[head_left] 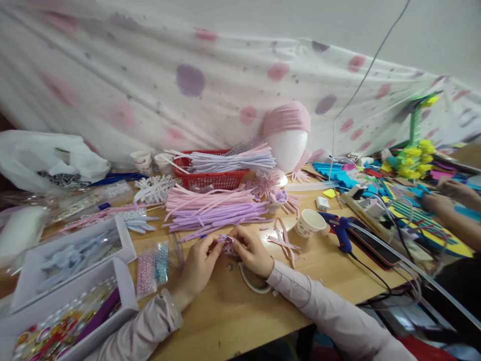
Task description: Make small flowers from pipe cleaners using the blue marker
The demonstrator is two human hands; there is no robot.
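My left hand (200,260) and my right hand (253,249) meet above the table's front half. Both pinch a small purple flower-like craft piece (225,241), partly covered by the fingers. Under my right wrist lies a pale ring-shaped band (255,288), partly hidden by the hand. Bags of pink beads (146,273) and blue beads (161,262) rest left of my left hand. Just beyond the hands are bundles of purple fuzzy stems (221,216) and pink fuzzy stems (210,199). Pink strips (284,239) lie to the right.
A paper cup (310,223) and a blue glue gun (341,231) with its cord sit at right, beside a phone (376,243). Open white boxes (130,288) fill the left. Behind stand a red basket (214,180) and a white head form (287,148). Another person's hands (441,203) are far right.
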